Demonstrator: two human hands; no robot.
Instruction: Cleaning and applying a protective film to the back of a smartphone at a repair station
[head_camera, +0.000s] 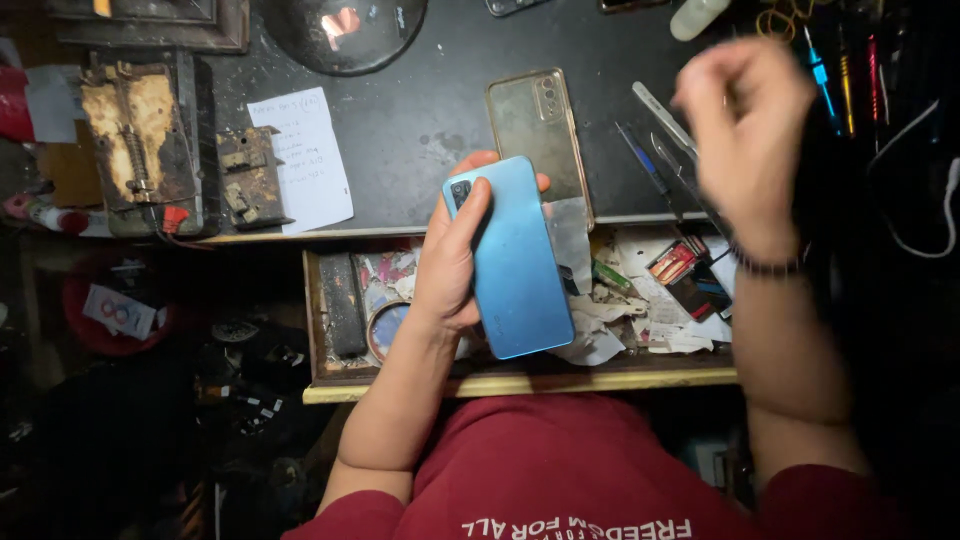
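Phone: blue smartphone (515, 262), glossy back facing up, camera block at its upper left corner; it sits above the open drawer, at the table's front edge
Left hand: left hand (452, 258) has its grip closed around the phone's left side, fingers over the back near the camera, thumb tip showing at the right edge
Right hand: right hand (745, 125) is raised over the tools, blurred, fingers curled in; whether anything is pinched in them, I cannot tell
Case: clear phone case (540, 135) lies on the table just behind the phone, partly covered by it
Drawer: wooden drawer (520, 382) is pulled out, filled with crumpled paper scraps, a round lens-like disc (385, 328), a dark block and small red and black packets (690, 280)
Table: dark table (420, 120) carries a handwritten white note (302, 160), scorched worn fixtures (140, 140) at the left, and tweezers (665, 118) and pens at the right
Room: dim, cluttered floor at left; a red sweatshirt fills the bottom edge
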